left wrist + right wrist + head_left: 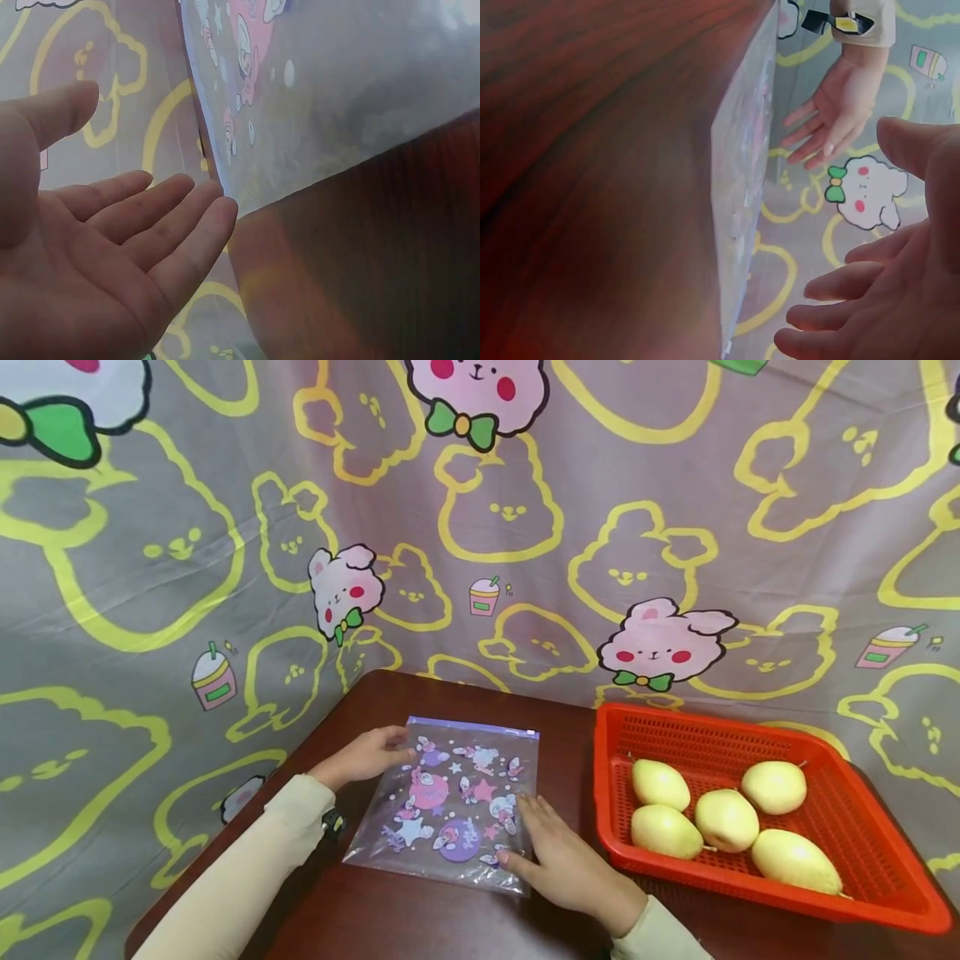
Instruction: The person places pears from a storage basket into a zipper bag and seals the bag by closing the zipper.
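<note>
A clear zip bag point(442, 806) printed with cartoon figures and stars lies flat on the dark wooden table. Its purple zip strip point(472, 725) with a white slider runs along the far edge. Beside the bag's upper left edge is my left hand point(372, 753), fingers extended and palm free in the left wrist view. My right hand point(562, 852) is at the bag's right edge, its fingertips overlapping that side in the head view. The fingers point(840, 315) are spread with nothing between them in the right wrist view.
A red plastic basket point(750, 735) with several pale yellow pears point(726, 821) stands to the right of the bag, close to my right hand. Grey cloth point(510, 643) with cartoon prints hangs behind and to the left of the table point(405, 914).
</note>
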`<state>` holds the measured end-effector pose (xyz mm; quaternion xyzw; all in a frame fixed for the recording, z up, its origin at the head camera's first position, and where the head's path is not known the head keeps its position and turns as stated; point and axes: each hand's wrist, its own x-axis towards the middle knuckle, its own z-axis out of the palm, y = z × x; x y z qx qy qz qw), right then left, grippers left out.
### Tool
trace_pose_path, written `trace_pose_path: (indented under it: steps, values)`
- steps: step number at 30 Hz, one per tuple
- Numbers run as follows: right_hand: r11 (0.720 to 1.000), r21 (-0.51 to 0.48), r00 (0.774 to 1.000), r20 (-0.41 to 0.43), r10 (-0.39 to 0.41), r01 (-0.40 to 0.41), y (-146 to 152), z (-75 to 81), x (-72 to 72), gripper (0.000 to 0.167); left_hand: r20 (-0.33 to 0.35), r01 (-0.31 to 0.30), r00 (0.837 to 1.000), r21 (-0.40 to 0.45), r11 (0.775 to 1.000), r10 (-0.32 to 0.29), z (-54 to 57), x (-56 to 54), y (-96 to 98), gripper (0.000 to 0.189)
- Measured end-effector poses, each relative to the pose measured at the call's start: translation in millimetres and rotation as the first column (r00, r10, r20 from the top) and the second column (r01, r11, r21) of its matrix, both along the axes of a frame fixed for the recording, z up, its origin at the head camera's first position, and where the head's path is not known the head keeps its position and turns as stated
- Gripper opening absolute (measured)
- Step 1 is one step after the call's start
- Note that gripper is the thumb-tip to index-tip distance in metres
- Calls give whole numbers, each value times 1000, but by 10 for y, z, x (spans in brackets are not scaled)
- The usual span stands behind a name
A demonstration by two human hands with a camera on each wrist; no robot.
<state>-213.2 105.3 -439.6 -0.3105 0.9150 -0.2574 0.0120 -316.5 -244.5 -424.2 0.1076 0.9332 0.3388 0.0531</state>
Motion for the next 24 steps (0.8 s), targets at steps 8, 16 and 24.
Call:
trace_pose_path:
  steps: [8,16,24]
  values:
    - [999,8,999,8,-40,40,22,-85,-76,80,7,-28,1000,5,1000,28,-46,-79,-34,62]
    - [997,25,996,49,-75,74,46,-186,-176,80,16,-48,999,7,999,48,-109,-147,-49,60]
    - [994,24,989,95,-109,107,26,-230,-242,79,37,-77,996,-16,997,78,-197,-201,-35,62]
